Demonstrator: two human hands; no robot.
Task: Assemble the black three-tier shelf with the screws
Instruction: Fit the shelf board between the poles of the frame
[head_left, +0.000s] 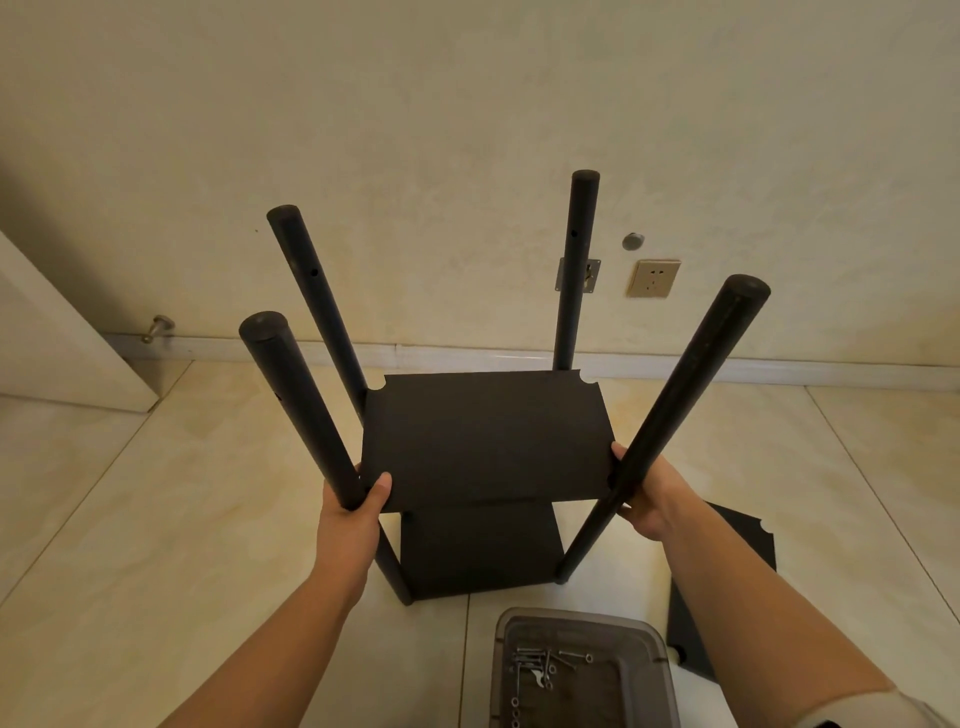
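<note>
**Middle tier going in, not screwed yet**

While both hands steady the frame, the job looks to be at the second-tier stage: bottom panel (483, 545) sits low between the four poles, and the middle panel (483, 436) is held partway up, tilted a little, its notched corners near the far poles.

Left hand (353, 512) has its grip wrapped round the near-left pole (296, 410), thumb lying on the panel's near-left corner. Right hand (644, 499) curls round the near-right pole (680, 410), fingertips touching the panel's right edge. So the panel lies between the two hands, touching both.

Far-left pole (311, 291) and far-right pole (576, 270) show side holes above the panel. My read: the next move calls for levelling the panel, seating all four notches against the poles at a hole row, then freeing one hand for screws.

Screws (540, 670) are in the grey tray (660, 670) on the floor (156, 519), just below the frame. Third panel (737, 540) lies flat on the floor under the right forearm.
</note>
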